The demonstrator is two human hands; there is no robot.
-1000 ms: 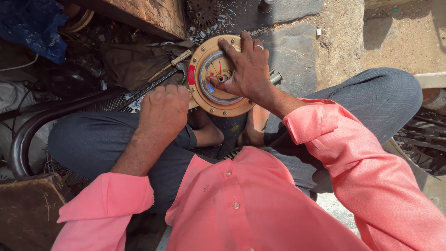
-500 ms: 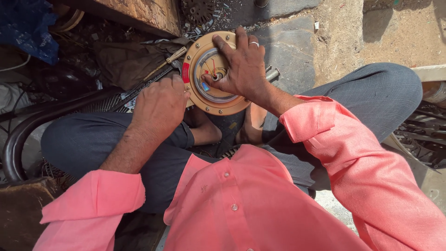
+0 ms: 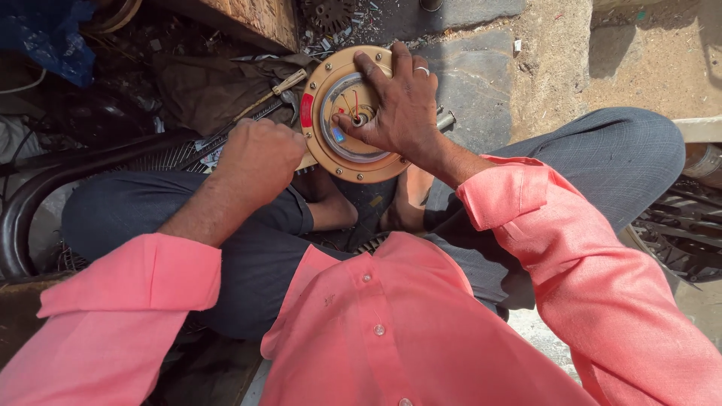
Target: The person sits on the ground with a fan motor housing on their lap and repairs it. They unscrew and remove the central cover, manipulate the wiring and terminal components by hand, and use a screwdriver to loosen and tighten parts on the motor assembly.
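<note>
Right hand point(image 3: 402, 105) lies spread over the face of a round, gold-coloured motor housing point(image 3: 331, 146), fingertips bearing on the silver inner ring and the hub at its centre; a ring shows on one finger. Left hand point(image 3: 259, 158) is closed in a fist at the housing's left edge, apparently around a tool handle, though the tool itself is hidden by the knuckles. The housing sits low between the person's knees, above the bare feet point(image 3: 410, 207), propped rather than clamped.

Risks noted:
- The housing has no fixed support. Uneven pressure from the spread hand could tip or spin it, and it would fall onto the feet.
- Thin red wires point(image 3: 353, 101) cross the inner face close to the fingertips; a slip could snag or break them.
- If the fisted hand's tool jumps, it would likely strike the other hand, which is just beside it.
- A wooden-handled tool point(image 3: 282, 86) and scattered scrap lie near the left knee, where small parts could be lost.
</note>
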